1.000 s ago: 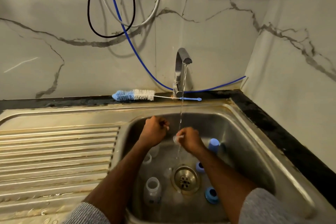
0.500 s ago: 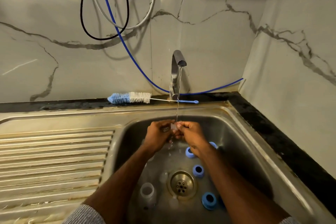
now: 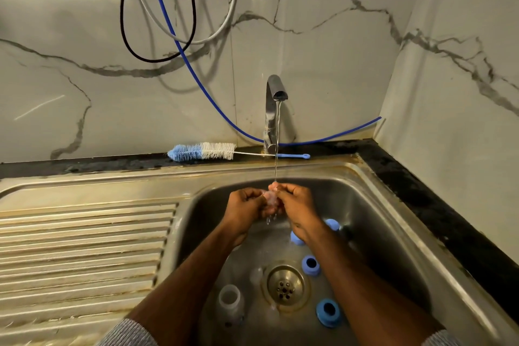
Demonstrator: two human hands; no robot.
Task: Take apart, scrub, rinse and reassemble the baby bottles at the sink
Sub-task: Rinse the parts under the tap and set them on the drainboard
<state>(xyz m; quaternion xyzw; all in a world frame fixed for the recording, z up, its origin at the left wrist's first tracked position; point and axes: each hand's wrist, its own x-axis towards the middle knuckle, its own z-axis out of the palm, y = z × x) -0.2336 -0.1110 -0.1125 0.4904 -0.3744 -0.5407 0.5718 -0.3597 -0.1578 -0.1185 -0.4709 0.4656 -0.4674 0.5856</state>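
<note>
left hand (image 3: 245,205) and right hand (image 3: 295,204): fingers curled, pinching one small clear teat (image 3: 271,197) between them under the tap (image 3: 273,109) stream | sink (image 3: 393,233) basin holds: clear bottle (image 3: 230,300) left of drain (image 3: 285,284); blue rings (image 3: 327,312) right | bottle brush (image 3: 205,151) on back ledge

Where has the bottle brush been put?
In the head view the bottle brush lies flat on the dark ledge behind the sink, against the wall, its handle reaching past the tap.
</note>
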